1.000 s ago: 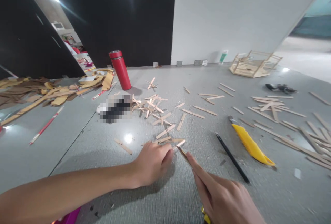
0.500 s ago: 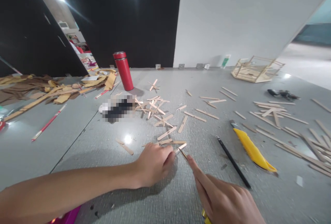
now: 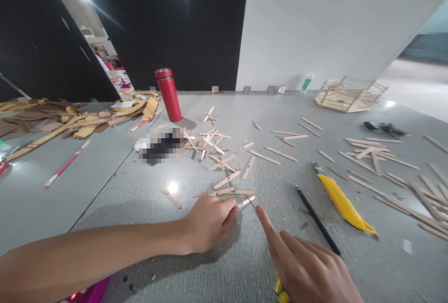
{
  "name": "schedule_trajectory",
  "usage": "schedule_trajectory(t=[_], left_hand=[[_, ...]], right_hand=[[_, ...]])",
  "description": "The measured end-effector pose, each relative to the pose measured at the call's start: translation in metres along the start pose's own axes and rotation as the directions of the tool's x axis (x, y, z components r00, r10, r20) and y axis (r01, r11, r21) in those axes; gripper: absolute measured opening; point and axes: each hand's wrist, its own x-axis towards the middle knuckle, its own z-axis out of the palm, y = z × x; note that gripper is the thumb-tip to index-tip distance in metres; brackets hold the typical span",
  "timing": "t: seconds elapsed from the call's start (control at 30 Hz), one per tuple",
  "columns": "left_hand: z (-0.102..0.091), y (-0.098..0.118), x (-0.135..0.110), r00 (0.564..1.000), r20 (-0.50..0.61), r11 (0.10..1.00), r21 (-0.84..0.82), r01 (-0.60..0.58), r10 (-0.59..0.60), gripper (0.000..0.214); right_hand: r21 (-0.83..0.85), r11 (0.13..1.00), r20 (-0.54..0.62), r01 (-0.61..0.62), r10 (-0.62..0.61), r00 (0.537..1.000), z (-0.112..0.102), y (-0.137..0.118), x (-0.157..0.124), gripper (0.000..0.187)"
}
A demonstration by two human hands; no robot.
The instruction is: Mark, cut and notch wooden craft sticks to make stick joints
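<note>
Left of the black pencil (image 3: 317,219), the left hand (image 3: 212,222) is pinning a wooden stick (image 3: 246,202), fingers curled (likely light, stiff, splittable: hold one end); the right hand (image 3: 310,261) is clasping a slim blade (image 3: 254,205).

Left forearm (image 3: 105,258) comes in from the left; left hand (image 3: 210,221) palm down, fingers curled. Right hand (image 3: 310,265) gripping, index finger (image 3: 268,227) extended forward-left. Hands near, not touching.
</note>
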Motion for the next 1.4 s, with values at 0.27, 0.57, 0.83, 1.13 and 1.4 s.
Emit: schedule_trajectory(t=[0.27,0.57,0.83,1.13,1.4], left_hand=[[-0.001,0.001,0.000,1.000,-0.003,1.000,0.013,0.009,-0.009,0.032],[-0.002,0.001,0.000,1.000,0.013,0.999,0.032,0.004,-0.005,0.034],[-0.004,0.004,0.001,1.000,0.029,0.998,0.054,0.010,-0.012,0.036],[-0.003,0.003,0.001,1.000,0.025,0.998,0.058,0.007,-0.009,0.036],[-0.003,0.001,0.001,1.000,0.028,0.999,0.036,0.013,-0.014,0.031]], right_hand=[[0.106,0.994,0.043,-0.011,0.007,0.999,0.004,-0.001,-0.003,0.082],[-0.012,1.000,0.116,0.017,-0.015,0.993,0.004,-0.007,-0.010,0.101],[0.159,0.986,0.179,-0.051,0.022,0.984,0.006,-0.007,-0.011,0.099],[0.007,1.000,0.071,0.008,-0.009,0.997,0.005,-0.007,-0.004,0.092],[0.062,0.998,0.085,0.019,-0.024,0.996,0.004,-0.003,-0.003,0.094]])
